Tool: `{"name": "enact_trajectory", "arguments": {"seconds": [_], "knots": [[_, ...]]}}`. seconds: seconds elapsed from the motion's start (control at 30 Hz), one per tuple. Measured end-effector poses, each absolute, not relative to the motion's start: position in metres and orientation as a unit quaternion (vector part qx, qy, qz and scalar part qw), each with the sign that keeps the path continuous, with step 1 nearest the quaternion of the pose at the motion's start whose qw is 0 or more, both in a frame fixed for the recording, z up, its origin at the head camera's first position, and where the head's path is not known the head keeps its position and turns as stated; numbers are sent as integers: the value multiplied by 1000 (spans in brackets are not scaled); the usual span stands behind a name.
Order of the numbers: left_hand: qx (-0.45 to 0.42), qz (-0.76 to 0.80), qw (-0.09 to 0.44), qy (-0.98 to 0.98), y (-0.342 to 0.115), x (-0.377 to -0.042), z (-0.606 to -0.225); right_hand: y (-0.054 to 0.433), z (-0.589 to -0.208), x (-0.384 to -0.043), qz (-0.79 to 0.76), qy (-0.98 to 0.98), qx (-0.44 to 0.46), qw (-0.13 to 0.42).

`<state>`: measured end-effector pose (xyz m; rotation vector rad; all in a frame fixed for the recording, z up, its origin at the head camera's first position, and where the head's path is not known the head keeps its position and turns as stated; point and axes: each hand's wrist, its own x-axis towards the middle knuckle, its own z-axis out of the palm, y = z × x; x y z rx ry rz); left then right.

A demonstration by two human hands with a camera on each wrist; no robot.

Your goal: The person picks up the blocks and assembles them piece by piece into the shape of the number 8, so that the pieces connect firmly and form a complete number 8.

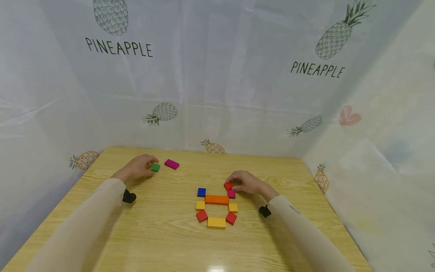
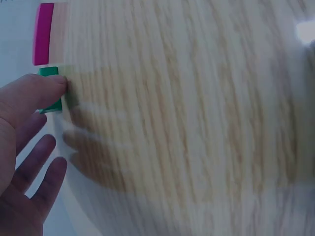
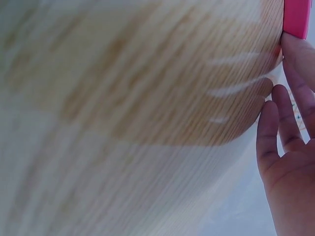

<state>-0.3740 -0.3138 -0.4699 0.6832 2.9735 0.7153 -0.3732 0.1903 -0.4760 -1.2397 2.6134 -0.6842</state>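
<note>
At the back left of the table, my left hand [image 1: 138, 166] pinches a small green block [image 1: 155, 167]. In the left wrist view the thumb lies across this green block [image 2: 50, 104], and the other fingers are spread apart. Just beyond it lies a magenta block [image 1: 171, 164]. My right hand [image 1: 249, 182] has a red block [image 1: 228, 186] between thumb and fingers, right behind a pink square block [image 1: 231, 194]. In the right wrist view the fingers [image 3: 268, 130] hide the red block, while a pink block [image 3: 297, 18] shows at the top edge.
Several blocks form a ring: a blue one [image 1: 201, 192], a long orange one [image 1: 216, 200], yellow squares [image 1: 200, 205] at both sides, red ones [image 1: 202, 215] at the lower corners, and a yellow bar [image 1: 216, 223] in front. Pineapple-printed sheeting [image 1: 217, 75] encloses the wooden table [image 1: 163, 234].
</note>
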Motion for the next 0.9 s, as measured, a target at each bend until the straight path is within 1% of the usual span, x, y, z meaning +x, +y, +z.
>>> {"name": "enact_trajectory", "arguments": {"seconds": [0.2,0.5,0.73,0.9], "knots": [[216,242,19,946,-316,-378,-475,188,-475,-374,-225,876,-418,88],[233,237,11,943,-312,-382,-474,190,-474,-372,-227,881,-406,92],[259,255,-8,932,-297,-373,-468,190,-476,-373,-228,882,-402,95],[279,255,-10,926,-278,-369,-467,191,-477,-375,-229,883,-398,97]]}}
